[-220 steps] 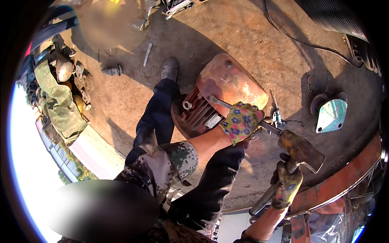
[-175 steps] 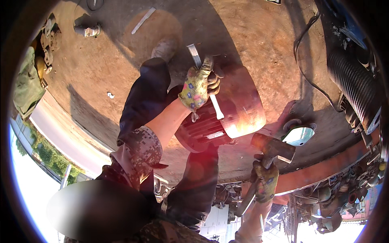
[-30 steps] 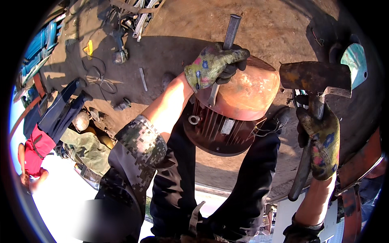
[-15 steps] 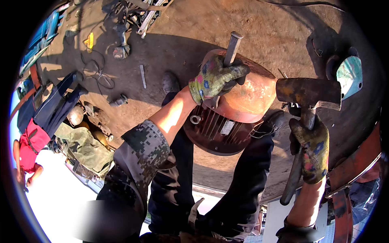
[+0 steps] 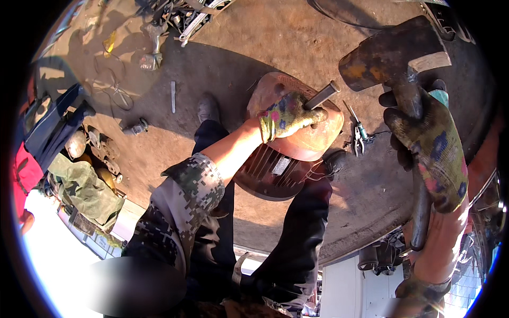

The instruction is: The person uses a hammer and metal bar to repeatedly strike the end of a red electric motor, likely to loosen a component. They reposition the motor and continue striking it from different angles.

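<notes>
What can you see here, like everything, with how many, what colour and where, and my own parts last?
Motor: one, rusty red, centre
Chisel: one, grey, just above the motor
Hammer: one, dark and rusty, upper right
Small hand tools: count unclear, teal and metallic, right of the motor
Teal plate: one, teal, right, mostly hidden
Metal strip: one, pale, upper left
Tool pile: several, metallic, top edge
Tarp: one, green, left
Other person: one, red and dark clothing, left edge
Left grip: one, floral glove, around the chisel
Right grip: one, floral glove, around the hammer's handle
Legs: two, dark trousers, lower centre
</notes>
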Motion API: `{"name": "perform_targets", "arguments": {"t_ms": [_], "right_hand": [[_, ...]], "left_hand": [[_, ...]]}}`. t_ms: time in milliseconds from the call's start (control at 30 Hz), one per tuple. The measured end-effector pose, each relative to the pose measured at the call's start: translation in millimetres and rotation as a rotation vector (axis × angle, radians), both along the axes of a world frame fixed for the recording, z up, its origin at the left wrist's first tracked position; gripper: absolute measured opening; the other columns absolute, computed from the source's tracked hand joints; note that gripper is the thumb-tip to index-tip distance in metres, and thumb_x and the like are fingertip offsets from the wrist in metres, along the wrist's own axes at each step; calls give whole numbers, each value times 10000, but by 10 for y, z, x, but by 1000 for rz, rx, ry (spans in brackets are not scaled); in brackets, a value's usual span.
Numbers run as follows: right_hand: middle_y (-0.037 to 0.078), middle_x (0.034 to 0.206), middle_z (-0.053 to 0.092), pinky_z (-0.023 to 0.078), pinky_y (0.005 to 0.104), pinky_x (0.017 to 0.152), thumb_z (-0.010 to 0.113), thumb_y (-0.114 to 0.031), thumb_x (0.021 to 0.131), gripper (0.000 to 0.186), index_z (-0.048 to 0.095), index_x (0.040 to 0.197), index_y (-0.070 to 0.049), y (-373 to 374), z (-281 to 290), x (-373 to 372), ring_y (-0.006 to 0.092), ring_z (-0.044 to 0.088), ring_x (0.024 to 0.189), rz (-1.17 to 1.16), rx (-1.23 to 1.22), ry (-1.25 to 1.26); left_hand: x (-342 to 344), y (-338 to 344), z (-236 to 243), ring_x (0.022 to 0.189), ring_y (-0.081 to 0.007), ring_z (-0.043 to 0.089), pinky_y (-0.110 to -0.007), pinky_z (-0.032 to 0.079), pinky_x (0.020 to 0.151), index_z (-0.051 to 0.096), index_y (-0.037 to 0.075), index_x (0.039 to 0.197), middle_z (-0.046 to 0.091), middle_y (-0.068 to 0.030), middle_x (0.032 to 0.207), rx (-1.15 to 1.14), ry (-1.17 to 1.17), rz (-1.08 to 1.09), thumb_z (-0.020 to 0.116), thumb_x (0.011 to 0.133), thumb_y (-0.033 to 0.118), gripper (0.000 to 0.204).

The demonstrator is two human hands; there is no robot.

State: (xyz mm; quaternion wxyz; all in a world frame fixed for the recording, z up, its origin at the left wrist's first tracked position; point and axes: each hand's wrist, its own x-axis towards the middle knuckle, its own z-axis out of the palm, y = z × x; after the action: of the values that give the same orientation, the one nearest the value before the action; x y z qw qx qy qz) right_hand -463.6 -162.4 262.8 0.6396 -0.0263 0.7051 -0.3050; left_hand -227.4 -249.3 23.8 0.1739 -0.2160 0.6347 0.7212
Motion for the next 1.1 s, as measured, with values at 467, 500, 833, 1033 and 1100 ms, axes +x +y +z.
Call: {"name": "perform_targets", "arguments": {"t_ms": [467, 500, 833, 1033, 1100], "right_hand": [[50, 739, 686, 439, 268, 460, 722, -175, 949, 324, 686, 1207, 17, -82, -169, 175, 118, 598, 517, 239, 288, 225], [50, 740, 687, 439, 267, 458, 722, -173, 949, 323, 686, 1207, 17, -93, -190, 151, 117, 598, 516, 267, 287, 188], [34, 730, 658, 431, 253, 429, 747, -170, 946, 314, 675, 1193, 11, 549, -83, 408, 97, 574, 502, -21, 234, 258], [20, 718, 592, 410, 265, 473, 734, -160, 923, 376, 652, 1218, 57, 927, -275, 867, 97, 529, 514, -149, 396, 105], [28, 735, 605, 419, 272, 477, 734, -137, 919, 368, 649, 1217, 62, 974, -330, 1010, 102, 541, 525, -143, 451, 60]], "left_hand": [[21, 27, -69, 774, -182, 698, -363, 529, 747, 805, 46, 967, 772, -101, 819, -108, 43, -73, 790, 932, 298, 254], [11, 35, -56, 769, -183, 693, -365, 527, 748, 805, 48, 955, 769, -99, 813, -125, -30, -64, 790, 933, 303, 256], [47, -243, 84, 531, -48, 465, -258, 324, 476, 671, 76, 818, 526, 54, 638, 277, -229, 347, 721, 1014, 302, 303], [782, -510, -113, 465, -115, 328, -291, 317, 490, 631, 101, 875, 353, 46, 563, 630, -24, 1183, 593, 1081, 273, 271], [991, -541, -172, 457, -106, 313, -283, 303, 472, 615, 112, 889, 324, 56, 543, 694, 2, 1245, 559, 1100, 293, 283]]}}
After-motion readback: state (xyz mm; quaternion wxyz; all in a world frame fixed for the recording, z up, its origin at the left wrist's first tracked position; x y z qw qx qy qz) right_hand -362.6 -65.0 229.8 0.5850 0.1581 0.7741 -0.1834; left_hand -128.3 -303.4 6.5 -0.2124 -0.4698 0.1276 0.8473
